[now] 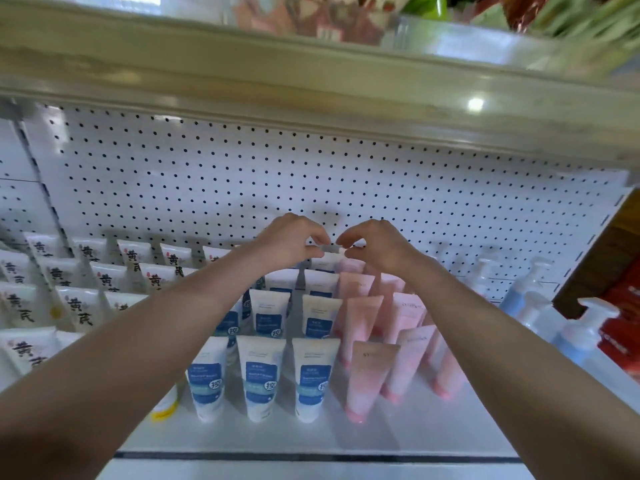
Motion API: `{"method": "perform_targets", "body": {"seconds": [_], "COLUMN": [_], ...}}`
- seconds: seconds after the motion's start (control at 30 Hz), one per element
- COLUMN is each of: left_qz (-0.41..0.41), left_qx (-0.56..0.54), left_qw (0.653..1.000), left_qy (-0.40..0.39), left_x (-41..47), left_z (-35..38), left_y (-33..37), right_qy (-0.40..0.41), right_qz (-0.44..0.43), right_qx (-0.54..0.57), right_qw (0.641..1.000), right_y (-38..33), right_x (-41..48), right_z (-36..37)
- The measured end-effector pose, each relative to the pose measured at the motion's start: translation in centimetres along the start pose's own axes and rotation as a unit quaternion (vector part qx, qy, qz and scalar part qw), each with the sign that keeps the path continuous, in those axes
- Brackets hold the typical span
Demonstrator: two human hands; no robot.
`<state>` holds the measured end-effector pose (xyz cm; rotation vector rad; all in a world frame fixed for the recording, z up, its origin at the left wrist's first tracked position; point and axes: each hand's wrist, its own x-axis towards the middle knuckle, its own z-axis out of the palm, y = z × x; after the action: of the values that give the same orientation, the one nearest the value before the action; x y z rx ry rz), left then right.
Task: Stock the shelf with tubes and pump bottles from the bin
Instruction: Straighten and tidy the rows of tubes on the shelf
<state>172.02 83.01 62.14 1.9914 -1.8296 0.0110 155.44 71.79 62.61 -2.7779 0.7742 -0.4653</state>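
2 hands are up at the very back of the shelf (433,427), both forearms stretched long and straight from the bottom corners and meeting in front of the white pegboard (207,174). Left hand (294,240) is arched, wrist high, forefinger hooked over and thumb tucked under. Right hand (377,247) mirrors it, knuckles up, fingertips pointing inward. Between them, each thumb and forefinger pinches narrow on the flat crimped top of a back-row tube (331,250), 1 hand at each end of that edge. The other fingers are curled in loosely. That tube stands in the last row, right where the blue-and-white tubes (261,379) meet the pink tubes (370,375); blur hides which colour it is.

On the shelf, the blue-and-white tubes stand cap down, 3 across the front row, with more rows behind. Just beside them on the right, the pink tubes lean cap down. Far left, partly behind the left forearm, sit white tubes with black characters (78,308). Far right, pump bottles (581,337) with pale blue liquid stand near the shelf's side panel.
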Motion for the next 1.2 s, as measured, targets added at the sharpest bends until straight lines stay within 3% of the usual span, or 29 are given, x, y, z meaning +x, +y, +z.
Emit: {"method": "perform_targets", "body": {"seconds": [0.27, 0.5, 0.87, 1.2], "left_qz": [0.049, 0.059, 0.068, 0.067], "left_qx": [-0.03, -0.023, 0.078, 0.113], "left_qw": [0.998, 0.998, 0.993, 0.988], "left_qy": [0.038, 0.024, -0.057, -0.086], "left_x": [-2.9, -5.1, -8.2, -8.9], "left_z": [0.6, 1.9, 4.4, 5.8], "left_y": [4.7, 8.7, 11.8, 12.0], "right_qy": [0.0, -0.014, -0.135, -0.152], "right_qz": [-0.038, -0.041, 0.012, 0.071], "right_qx": [0.007, 0.003, -0.014, -0.068], "right_qw": [0.999, 0.999, 0.991, 0.983], "right_y": [0.3, 1.4, 2.5, 2.9], "right_x": [-5.8, -10.1, -14.7, -14.7], "right_z": [-2.1, -3.0, -2.8, -0.9]}}
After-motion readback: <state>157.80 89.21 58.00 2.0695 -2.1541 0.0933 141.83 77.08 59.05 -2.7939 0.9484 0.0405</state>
